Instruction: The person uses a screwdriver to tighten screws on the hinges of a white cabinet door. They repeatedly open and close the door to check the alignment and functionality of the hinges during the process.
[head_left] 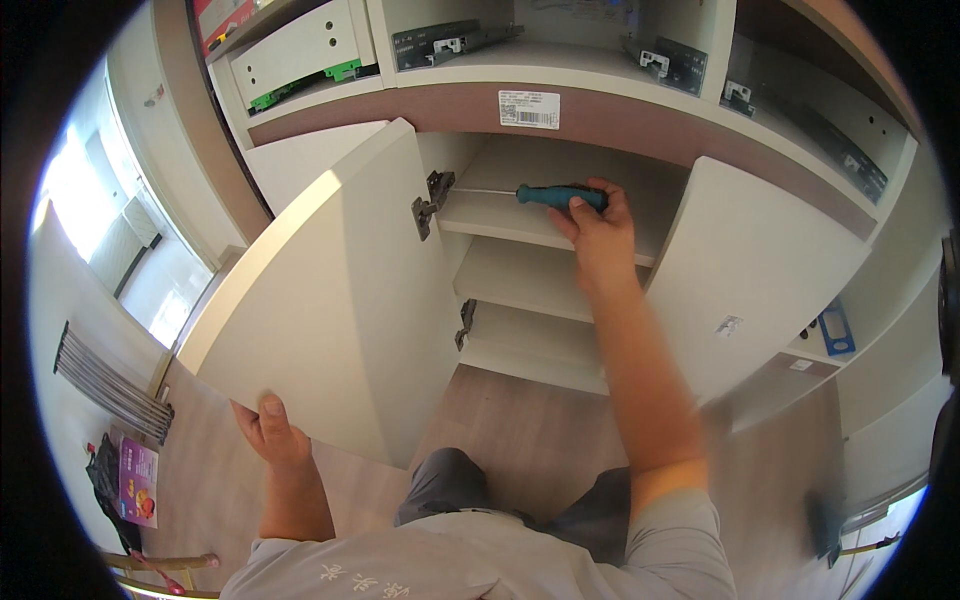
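Note:
My right hand (pixel 603 225) is closed round the teal handle of a screwdriver (pixel 540 194). The thin shaft points left, its tip at the dark upper hinge (pixel 432 203) of the open white cabinet door (pixel 340 290); whether it sits in a screw is too small to tell. My left hand (pixel 272 430) grips the lower outer edge of that door, thumb on the near face, other fingers partly hidden behind it. Below, a second dark hinge (pixel 466 324) joins the door to the cabinet side. White shelves (pixel 535 275) show inside the cabinet.
Another white door (pixel 755 270) stands at the right. Above, a brown rail (pixel 420 110) carries a white label (pixel 529 109), and open drawer bays hold metal runners (pixel 680 65). At left are a grey rack (pixel 112 385) and a purple box (pixel 138 482); a blue frame-shaped item (pixel 836 330) lies right.

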